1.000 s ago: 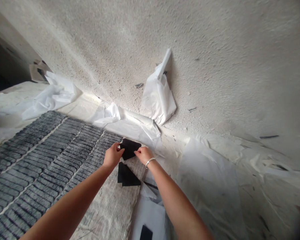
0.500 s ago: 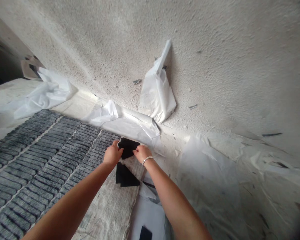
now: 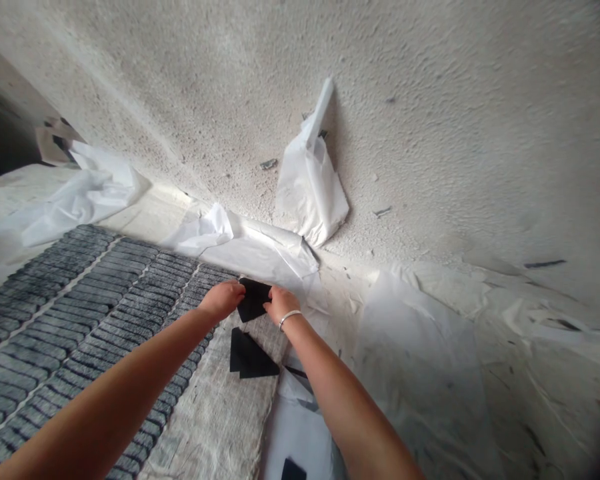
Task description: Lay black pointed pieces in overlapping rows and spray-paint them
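Observation:
Both hands pinch a small thin black sheet [image 3: 254,300] above the far end of a pale woven cloth. The fingers of my left hand [image 3: 225,299] close on the sheet's left edge. My right hand [image 3: 283,305], with a silver bracelet at the wrist, grips its right edge. Just below lie black sheet pieces [image 3: 253,355], overlapping, with pointed corners, on the woven cloth [image 3: 215,407]. To the left, long rows of narrow grey-black strips [image 3: 80,333] lie closely side by side, with pale lines between the rows. The material of the sheet cannot be made out.
A rough pale wall [image 3: 430,133] rises beyond the work surface. Crumpled white plastic [image 3: 313,190] leans against it, and more white sheeting [image 3: 90,190] lies at the left. Another black piece [image 3: 293,469] rests on a white surface [image 3: 300,427] at the bottom.
The black sheet has turned and its outline looks straighter-edged. My left hand has shifted its hold to the upper left edge, its forearm lying flatter. My right hand has barely moved.

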Demonstrator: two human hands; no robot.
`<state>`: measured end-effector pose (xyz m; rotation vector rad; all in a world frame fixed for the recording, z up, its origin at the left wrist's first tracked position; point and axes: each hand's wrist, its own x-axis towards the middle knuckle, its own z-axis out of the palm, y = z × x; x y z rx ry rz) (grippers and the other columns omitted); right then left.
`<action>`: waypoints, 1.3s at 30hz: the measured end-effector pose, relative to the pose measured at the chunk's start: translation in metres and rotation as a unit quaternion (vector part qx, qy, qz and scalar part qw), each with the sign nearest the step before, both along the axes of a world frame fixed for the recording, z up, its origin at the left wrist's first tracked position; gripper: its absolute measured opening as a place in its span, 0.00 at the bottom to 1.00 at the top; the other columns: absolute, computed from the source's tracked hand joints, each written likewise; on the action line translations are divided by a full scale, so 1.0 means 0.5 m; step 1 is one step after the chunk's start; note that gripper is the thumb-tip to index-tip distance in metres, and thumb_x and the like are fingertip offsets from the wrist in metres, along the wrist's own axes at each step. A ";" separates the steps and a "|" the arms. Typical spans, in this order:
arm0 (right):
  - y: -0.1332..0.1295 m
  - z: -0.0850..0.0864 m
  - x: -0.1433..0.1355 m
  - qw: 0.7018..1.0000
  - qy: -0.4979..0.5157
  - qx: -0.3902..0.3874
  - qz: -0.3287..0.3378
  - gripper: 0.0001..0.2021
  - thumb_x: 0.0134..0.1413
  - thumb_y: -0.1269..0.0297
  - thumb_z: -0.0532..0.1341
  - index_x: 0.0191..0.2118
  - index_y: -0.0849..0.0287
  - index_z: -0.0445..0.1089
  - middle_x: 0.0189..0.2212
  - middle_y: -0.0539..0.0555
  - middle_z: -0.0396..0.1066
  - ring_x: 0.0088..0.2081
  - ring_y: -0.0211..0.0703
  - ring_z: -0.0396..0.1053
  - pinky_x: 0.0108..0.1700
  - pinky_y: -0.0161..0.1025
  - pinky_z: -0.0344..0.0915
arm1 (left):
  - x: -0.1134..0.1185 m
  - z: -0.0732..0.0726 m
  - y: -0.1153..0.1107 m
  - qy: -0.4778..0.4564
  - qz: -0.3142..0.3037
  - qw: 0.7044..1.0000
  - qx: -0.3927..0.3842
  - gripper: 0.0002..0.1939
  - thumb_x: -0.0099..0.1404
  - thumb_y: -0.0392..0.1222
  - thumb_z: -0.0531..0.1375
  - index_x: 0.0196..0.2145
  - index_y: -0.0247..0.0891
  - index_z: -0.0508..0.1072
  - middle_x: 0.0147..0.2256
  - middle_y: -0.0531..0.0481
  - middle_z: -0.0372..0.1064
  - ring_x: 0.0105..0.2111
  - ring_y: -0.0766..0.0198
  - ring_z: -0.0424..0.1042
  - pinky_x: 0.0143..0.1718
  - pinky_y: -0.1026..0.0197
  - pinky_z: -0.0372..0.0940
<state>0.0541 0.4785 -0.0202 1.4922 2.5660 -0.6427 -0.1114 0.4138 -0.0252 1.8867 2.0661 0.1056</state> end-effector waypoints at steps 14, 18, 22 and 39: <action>0.003 -0.036 0.020 0.998 0.050 -0.011 -0.031 0.07 0.50 0.61 0.61 0.35 0.55 0.74 0.36 0.54 0.74 0.40 0.42 0.70 0.41 0.36 0.60 | -0.013 0.005 0.059 0.035 0.006 0.998 -0.058 0.08 0.53 0.34 0.54 0.30 0.37 0.72 0.38 0.44 0.70 0.41 0.53 0.69 0.43 0.57 0.62; -0.002 -0.042 0.024 0.997 0.064 -0.008 -0.039 0.08 0.51 0.61 0.61 0.35 0.56 0.74 0.35 0.54 0.74 0.39 0.42 0.69 0.40 0.36 0.60 | -0.015 -0.006 0.058 0.030 0.006 0.999 -0.042 0.11 0.52 0.33 0.55 0.34 0.38 0.71 0.38 0.44 0.70 0.41 0.52 0.69 0.42 0.55 0.63; -0.014 -0.044 0.031 0.996 0.085 0.039 -0.015 0.06 0.52 0.62 0.61 0.34 0.56 0.72 0.35 0.54 0.72 0.40 0.41 0.67 0.42 0.35 0.59 | -0.019 -0.008 0.063 0.031 0.019 0.997 -0.073 0.11 0.53 0.35 0.56 0.36 0.37 0.71 0.38 0.43 0.70 0.41 0.51 0.69 0.41 0.54 0.64; -0.043 -0.030 0.055 0.965 0.157 0.160 0.138 0.12 0.61 0.61 0.51 0.34 0.59 0.69 0.34 0.55 0.66 0.38 0.42 0.63 0.42 0.37 0.55 | -0.020 0.011 0.051 0.038 -0.059 0.998 -0.005 0.09 0.51 0.31 0.54 0.28 0.40 0.72 0.36 0.46 0.67 0.41 0.55 0.67 0.43 0.57 0.61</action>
